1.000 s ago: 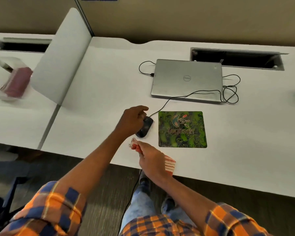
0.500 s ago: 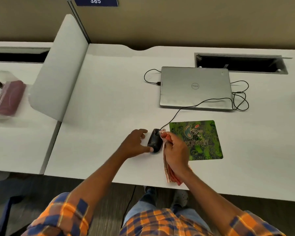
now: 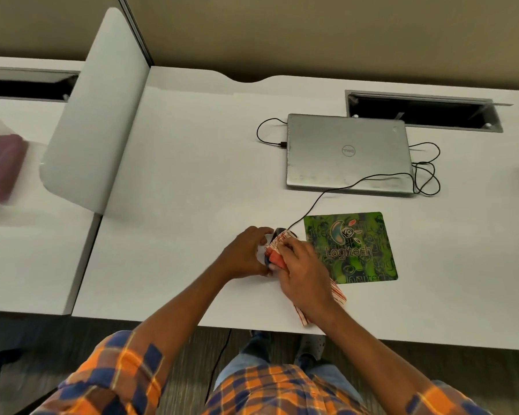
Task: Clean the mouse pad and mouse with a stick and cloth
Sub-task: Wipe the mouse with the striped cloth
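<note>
- The green mouse pad (image 3: 351,247) lies flat on your desk (image 3: 192,175), in front of the laptop (image 3: 348,154).
- Your right hand (image 3: 303,271) grips the cloth (image 3: 274,251) against the mouse (image 3: 279,231).
- Your left hand (image 3: 246,253) curls round the mouse, just left of the pad.

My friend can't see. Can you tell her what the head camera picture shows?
A person's right hand presses a red-striped cloth onto a black mouse that the left hand holds on a white desk. A green mouse pad lies just right of them, a closed silver laptop behind.
</note>
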